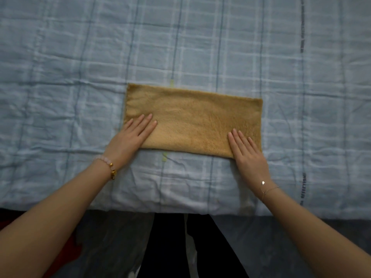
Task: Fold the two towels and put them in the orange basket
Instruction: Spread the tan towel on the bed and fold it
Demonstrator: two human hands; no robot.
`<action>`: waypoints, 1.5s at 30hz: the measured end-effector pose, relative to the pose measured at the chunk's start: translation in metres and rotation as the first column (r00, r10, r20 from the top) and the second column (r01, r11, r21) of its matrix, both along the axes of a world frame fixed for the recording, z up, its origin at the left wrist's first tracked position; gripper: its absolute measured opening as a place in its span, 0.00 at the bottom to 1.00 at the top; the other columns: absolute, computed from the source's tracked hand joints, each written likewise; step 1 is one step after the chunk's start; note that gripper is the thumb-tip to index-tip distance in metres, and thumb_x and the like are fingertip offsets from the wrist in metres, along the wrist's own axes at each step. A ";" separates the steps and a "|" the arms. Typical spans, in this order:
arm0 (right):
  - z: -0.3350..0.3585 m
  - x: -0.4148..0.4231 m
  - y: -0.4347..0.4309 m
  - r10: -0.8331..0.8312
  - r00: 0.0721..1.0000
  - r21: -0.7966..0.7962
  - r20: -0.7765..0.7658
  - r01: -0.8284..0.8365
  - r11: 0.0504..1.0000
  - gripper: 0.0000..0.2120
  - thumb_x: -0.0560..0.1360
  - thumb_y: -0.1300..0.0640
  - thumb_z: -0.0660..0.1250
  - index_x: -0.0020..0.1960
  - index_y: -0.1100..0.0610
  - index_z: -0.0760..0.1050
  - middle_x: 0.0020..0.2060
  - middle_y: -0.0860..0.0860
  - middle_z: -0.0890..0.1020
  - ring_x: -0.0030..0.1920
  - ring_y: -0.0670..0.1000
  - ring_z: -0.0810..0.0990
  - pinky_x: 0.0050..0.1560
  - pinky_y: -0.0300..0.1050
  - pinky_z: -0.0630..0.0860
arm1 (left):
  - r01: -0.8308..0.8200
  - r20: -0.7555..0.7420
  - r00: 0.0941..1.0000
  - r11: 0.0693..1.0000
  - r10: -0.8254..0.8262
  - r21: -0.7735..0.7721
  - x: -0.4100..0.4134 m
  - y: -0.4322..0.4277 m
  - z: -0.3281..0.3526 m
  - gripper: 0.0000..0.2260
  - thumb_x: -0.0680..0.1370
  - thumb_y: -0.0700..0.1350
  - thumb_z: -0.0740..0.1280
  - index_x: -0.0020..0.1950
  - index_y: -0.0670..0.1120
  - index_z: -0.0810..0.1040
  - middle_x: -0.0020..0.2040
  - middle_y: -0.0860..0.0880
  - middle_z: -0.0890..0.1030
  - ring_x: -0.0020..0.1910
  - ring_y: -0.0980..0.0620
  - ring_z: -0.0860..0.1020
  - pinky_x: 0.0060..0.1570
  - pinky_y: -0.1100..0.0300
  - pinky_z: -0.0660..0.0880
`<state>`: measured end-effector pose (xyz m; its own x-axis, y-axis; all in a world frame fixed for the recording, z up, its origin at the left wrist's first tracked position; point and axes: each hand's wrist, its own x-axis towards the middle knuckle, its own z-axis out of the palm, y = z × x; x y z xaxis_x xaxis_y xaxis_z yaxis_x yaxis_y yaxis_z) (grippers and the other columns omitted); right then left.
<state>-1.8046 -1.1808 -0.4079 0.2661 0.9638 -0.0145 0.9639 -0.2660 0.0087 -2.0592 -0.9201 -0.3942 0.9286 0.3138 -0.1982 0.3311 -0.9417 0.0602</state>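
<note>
On the near corners of a tan towel (192, 119), the left hand (128, 137) and right hand (249, 153) lie flat, fingers straight, pressing it down. The towel forms a long rectangle, flat on a blue plaid bedcover (60, 77), close to its near edge.
</note>
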 end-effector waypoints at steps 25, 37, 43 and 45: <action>0.038 0.072 0.027 -0.382 0.457 0.060 -0.803 0.700 0.711 0.07 0.75 0.64 0.59 0.44 0.55 0.72 0.32 0.44 0.72 0.32 0.37 0.70 0.34 0.31 0.65 | -0.509 0.069 0.344 0.248 0.937 -0.824 0.015 0.020 0.025 0.13 0.79 0.37 0.59 0.40 0.52 0.72 0.31 0.57 0.77 0.30 0.69 0.72 0.36 0.74 0.67; 0.027 0.085 0.074 -0.492 0.531 0.077 -0.690 0.729 0.680 0.11 0.80 0.58 0.54 0.54 0.61 0.74 0.41 0.51 0.75 0.43 0.50 0.72 0.43 0.45 0.66 | -0.734 0.121 0.261 0.278 0.958 -0.620 0.053 0.030 0.013 0.06 0.80 0.43 0.56 0.47 0.43 0.70 0.45 0.35 0.77 0.45 0.41 0.74 0.41 0.53 0.65; 0.015 0.092 0.091 -0.662 0.526 -0.045 -0.535 0.764 0.643 0.15 0.80 0.50 0.55 0.63 0.53 0.71 0.53 0.57 0.80 0.53 0.61 0.77 0.50 0.53 0.71 | -0.822 0.103 0.242 0.260 0.965 -0.506 0.057 0.031 0.009 0.10 0.78 0.46 0.59 0.52 0.41 0.74 0.49 0.40 0.79 0.50 0.40 0.76 0.43 0.56 0.67; 0.015 0.087 0.095 -0.729 0.525 -0.012 -0.439 0.808 0.589 0.18 0.79 0.50 0.56 0.67 0.54 0.67 0.58 0.58 0.77 0.57 0.61 0.75 0.54 0.54 0.70 | -0.878 0.150 0.265 0.303 0.952 -0.371 0.061 0.031 0.015 0.12 0.77 0.46 0.60 0.55 0.41 0.73 0.54 0.41 0.78 0.54 0.39 0.75 0.49 0.51 0.69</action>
<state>-1.7174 -1.0857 -0.3925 0.9148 0.3785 -0.1410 0.2934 -0.8626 -0.4121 -1.9985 -0.8888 -0.3794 0.0500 0.9861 -0.1586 0.8903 0.0279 0.4546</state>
